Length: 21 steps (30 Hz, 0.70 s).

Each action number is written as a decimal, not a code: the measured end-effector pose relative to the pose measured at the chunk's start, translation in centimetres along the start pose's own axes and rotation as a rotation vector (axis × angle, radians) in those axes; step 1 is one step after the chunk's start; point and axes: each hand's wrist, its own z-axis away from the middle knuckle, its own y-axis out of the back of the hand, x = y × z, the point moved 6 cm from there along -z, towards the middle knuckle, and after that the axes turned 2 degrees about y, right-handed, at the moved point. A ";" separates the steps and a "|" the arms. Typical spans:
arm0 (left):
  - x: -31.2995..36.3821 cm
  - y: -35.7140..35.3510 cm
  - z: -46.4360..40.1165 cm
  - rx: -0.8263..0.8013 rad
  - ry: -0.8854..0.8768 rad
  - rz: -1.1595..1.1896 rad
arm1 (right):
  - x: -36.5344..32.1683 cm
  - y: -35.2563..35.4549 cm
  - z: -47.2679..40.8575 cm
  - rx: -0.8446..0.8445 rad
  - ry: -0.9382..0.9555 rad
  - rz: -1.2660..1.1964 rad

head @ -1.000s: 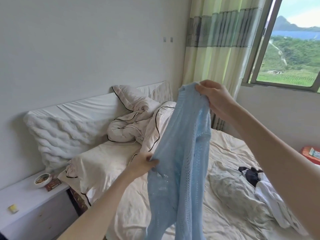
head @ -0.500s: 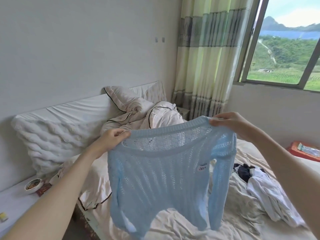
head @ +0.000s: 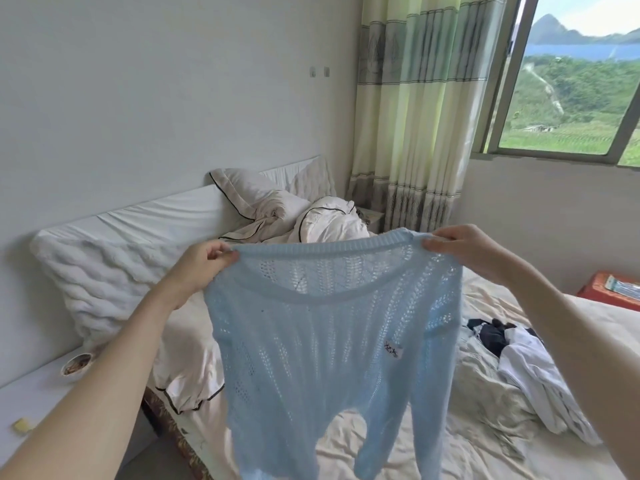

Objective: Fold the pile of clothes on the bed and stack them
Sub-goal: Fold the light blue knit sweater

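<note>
Up close, both arms reach forward from the bottom corners, holding a light blue openwork sweater (head: 322, 358) spread in the air above the bed (head: 485, 455). The left hand (head: 201, 263) is closed in a pinch on the left end of the ribbed neckline, thumb on top, fingers curled beneath. The right hand (head: 467, 252) is likewise closed, its fingertips gripping the right end of the neckline. Between them the collar stretches in a shallow curve, and the body hangs straight down with both sleeves dangling, so that the hem and cuffs drop out of view at the bottom edge. A small white tag (head: 394, 351) shows on the sweater's right side.

Beyond the sweater, on the right of the rumpled cream sheet, lies the pile of clothes (head: 526, 362): a dark garment half under a white one, beside a greyish crumpled piece. To the left, a white nightstand (head: 34, 393) carries a small bowl (head: 77, 365) and a little yellow block (head: 23, 426).

Farther back, a bunched duvet with dark piping (head: 329, 223) and a pillow (head: 242, 188) lie against the white padded headboard (head: 114, 258). A red box (head: 613, 289) sits at the right edge near the wall. Farthest off, a green striped curtain (head: 412, 116) hangs beside the window (head: 571, 84), which looks out on green hills.
</note>
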 end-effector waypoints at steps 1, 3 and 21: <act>0.3 0.1 -0.1 0.081 -0.057 -0.087 | -0.5 0.3 -0.2 0.128 0.077 0.115; 0.6 -0.1 0.2 0.165 -0.135 -0.223 | -1.0 0.3 -0.1 0.304 0.184 0.251; -16.2 -7.6 15.4 -0.076 0.370 -0.262 | 18.3 -11.1 12.1 -0.339 -0.288 0.226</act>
